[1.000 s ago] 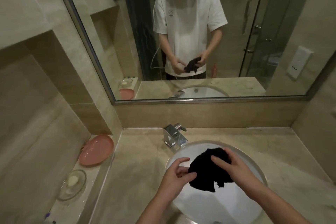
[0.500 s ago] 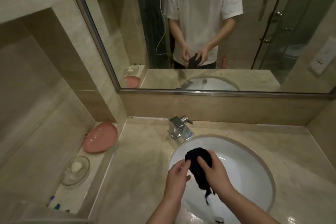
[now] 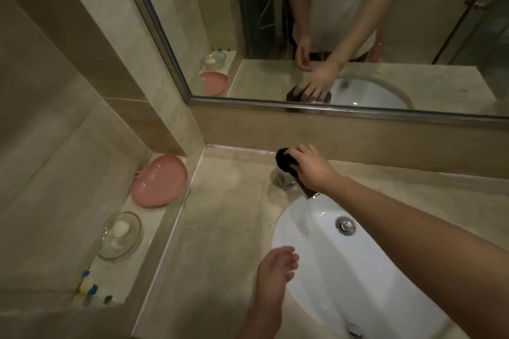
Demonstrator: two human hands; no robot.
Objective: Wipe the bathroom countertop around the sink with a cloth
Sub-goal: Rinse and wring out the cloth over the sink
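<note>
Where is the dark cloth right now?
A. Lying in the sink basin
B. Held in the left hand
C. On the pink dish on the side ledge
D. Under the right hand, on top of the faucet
D: the right hand presses the dark cloth onto the faucet behind the sink; the left hand holds nothing.

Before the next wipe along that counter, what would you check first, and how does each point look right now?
1. Cloth in right hand: ok, held on top of the faucet.
2. Cloth on the countertop: not ok, it sits on the faucet.
3. Left hand free: ok, open by the sink rim.
4. Pink dish and glass soap dish out of the path: ok, on the side ledge.
5. Cloth damp: cannot tell.
</note>
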